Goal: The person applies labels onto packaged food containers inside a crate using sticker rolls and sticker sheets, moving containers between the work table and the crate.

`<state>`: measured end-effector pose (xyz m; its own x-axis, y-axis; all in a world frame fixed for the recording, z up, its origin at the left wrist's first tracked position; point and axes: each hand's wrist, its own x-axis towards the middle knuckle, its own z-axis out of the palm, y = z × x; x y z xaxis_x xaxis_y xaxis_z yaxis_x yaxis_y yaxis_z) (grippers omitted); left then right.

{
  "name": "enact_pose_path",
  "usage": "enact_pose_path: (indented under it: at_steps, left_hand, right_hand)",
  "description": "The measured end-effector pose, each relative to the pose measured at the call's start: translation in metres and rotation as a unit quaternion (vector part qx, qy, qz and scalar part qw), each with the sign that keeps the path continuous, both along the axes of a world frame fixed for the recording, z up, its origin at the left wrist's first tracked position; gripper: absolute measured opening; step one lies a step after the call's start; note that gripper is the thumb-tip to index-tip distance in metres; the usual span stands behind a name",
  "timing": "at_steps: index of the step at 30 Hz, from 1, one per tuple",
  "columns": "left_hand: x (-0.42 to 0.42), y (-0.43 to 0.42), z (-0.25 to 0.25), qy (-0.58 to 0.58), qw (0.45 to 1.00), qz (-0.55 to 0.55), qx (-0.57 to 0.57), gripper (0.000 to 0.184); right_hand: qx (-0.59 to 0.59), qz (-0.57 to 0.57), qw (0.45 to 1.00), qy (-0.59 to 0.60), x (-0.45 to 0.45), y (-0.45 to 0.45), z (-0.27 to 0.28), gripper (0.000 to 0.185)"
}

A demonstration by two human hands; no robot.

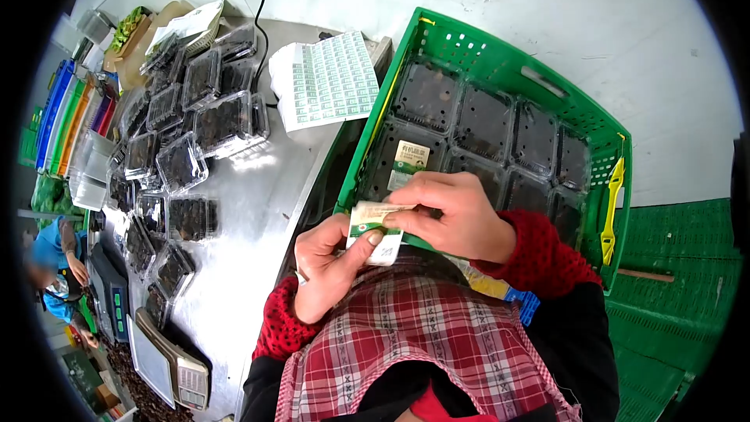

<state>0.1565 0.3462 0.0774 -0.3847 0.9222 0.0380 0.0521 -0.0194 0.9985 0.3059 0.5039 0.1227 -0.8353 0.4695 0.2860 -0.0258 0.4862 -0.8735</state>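
A small stack of printed label cards (376,244), white with a green band, is gripped in my left hand (328,266), thumb on top. My right hand (457,215) pinches the upper edge of the same stack; whether it has one card or several between its fingers I cannot tell. Just beyond my hands is a green plastic crate (500,51), filled with clear plastic boxes (483,121) of dark contents. One similar label card (411,158) lies on the nearest left box, its lower end close to my right fingers.
On the metal table (250,227) to the left stand many clear boxes (226,121) in a loose pile. A sheet of green-printed stickers (334,78) lies near the crate. Two scales (168,359) sit lower left, near a person in blue (58,266). Green crates (672,266) are at right.
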Motion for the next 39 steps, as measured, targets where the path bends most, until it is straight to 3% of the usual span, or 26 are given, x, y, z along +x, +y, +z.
enact_pose_path:
  at_steps: [2,3,4,6,8,10,12,14,15,16,18,20,22,23,24,26,28,30,32,34,36,38,39]
  left_hand:
    - [0.013,0.002,-0.004,-0.038,0.999,0.023,-0.029,0.012]
    - [0.013,-0.001,-0.009,-0.026,0.999,0.016,-0.044,0.013]
    - [0.012,-0.005,-0.011,-0.013,0.998,0.009,-0.060,0.014]
    - [0.011,-0.007,-0.008,-0.029,0.998,0.010,-0.060,0.014]
    - [0.008,-0.008,-0.005,-0.053,0.998,0.002,-0.045,0.008]
    - [0.000,-0.003,0.005,0.113,0.993,-0.035,0.006,0.008]
    - [0.001,-0.002,0.019,0.117,0.993,-0.019,0.026,0.015]
    - [-0.004,-0.003,0.017,0.144,0.989,-0.008,0.037,0.017]
    - [-0.007,-0.003,0.015,0.169,0.984,-0.004,0.048,0.017]
    - [-0.007,-0.002,0.014,0.189,0.981,0.002,0.031,0.016]
    - [-0.006,0.007,0.013,0.189,0.979,-0.001,0.074,0.019]
    - [-0.005,0.008,0.014,0.213,0.976,0.007,0.036,0.021]
    - [0.000,0.019,0.018,0.283,0.950,0.075,0.110,0.015]
    - [-0.002,0.026,0.017,0.320,0.930,0.088,0.160,0.016]
    - [0.001,0.027,0.018,0.316,0.932,0.073,0.160,0.016]
    - [0.007,0.026,0.018,0.191,0.976,-0.004,0.106,0.016]
    - [0.020,0.022,0.013,0.070,0.997,0.034,0.002,0.011]
    - [0.035,0.028,0.003,0.065,0.997,-0.043,-0.026,0.011]
    - [0.037,0.025,-0.016,0.097,0.994,-0.056,-0.013,0.011]
    - [0.042,0.032,-0.005,0.046,0.999,-0.027,0.002,0.009]
    - [0.035,0.036,-0.002,0.055,0.997,-0.049,0.003,0.012]
    - [0.032,0.036,0.005,0.076,0.994,-0.075,-0.035,0.017]
    - [0.036,0.041,0.009,0.090,0.994,-0.066,0.001,0.016]
  right_hand:
    - [0.051,-0.043,0.998,0.017,0.001,0.023,0.015,0.008]
    - [0.026,-0.103,0.994,0.030,-0.001,0.046,0.022,0.008]
    - [-0.091,-0.119,0.988,0.026,-0.004,0.076,0.027,0.010]
    - [-0.109,-0.164,0.980,0.019,-0.009,0.140,0.006,0.015]
    - [-0.057,-0.184,0.981,-0.011,-0.014,0.197,-0.080,0.025]
    - [0.104,-0.231,0.955,-0.152,-0.019,0.213,-0.138,0.041]
    - [0.246,-0.302,0.867,-0.310,-0.030,0.179,-0.112,0.048]
    - [0.313,-0.291,0.882,-0.198,-0.029,0.163,-0.084,0.054]
    - [0.098,-0.172,0.969,-0.149,-0.026,0.154,-0.072,0.051]
    - [-0.122,-0.038,0.986,-0.104,-0.021,0.141,-0.058,0.048]
    - [-0.290,0.094,0.948,-0.093,-0.017,0.073,-0.006,0.036]
    - [-0.217,0.098,0.964,-0.115,-0.007,0.056,-0.012,0.028]
    - [-0.172,0.073,0.976,-0.110,-0.003,0.049,-0.013,0.025]
    - [-0.194,0.052,0.978,-0.049,-0.005,0.035,-0.012,0.022]
    - [-0.124,0.046,0.991,-0.020,-0.004,0.024,-0.007,0.020]
    - [0.044,0.009,0.998,0.038,0.004,0.011,0.003,0.019]
    - [0.160,0.027,0.985,0.064,0.012,0.028,0.005,0.020]
    - [0.104,-0.134,0.985,0.025,0.033,0.071,0.026,0.017]
    - [-0.060,-0.257,0.962,0.069,0.052,0.145,0.039,0.018]
    - [-0.109,-0.187,0.974,0.071,0.074,0.202,-0.002,0.022]
    - [-0.051,-0.201,0.971,-0.120,0.092,0.219,-0.053,0.030]
    - [-0.007,-0.216,0.963,-0.163,0.099,0.222,-0.099,0.036]
    - [0.041,-0.227,0.952,-0.201,0.101,0.220,-0.115,0.040]
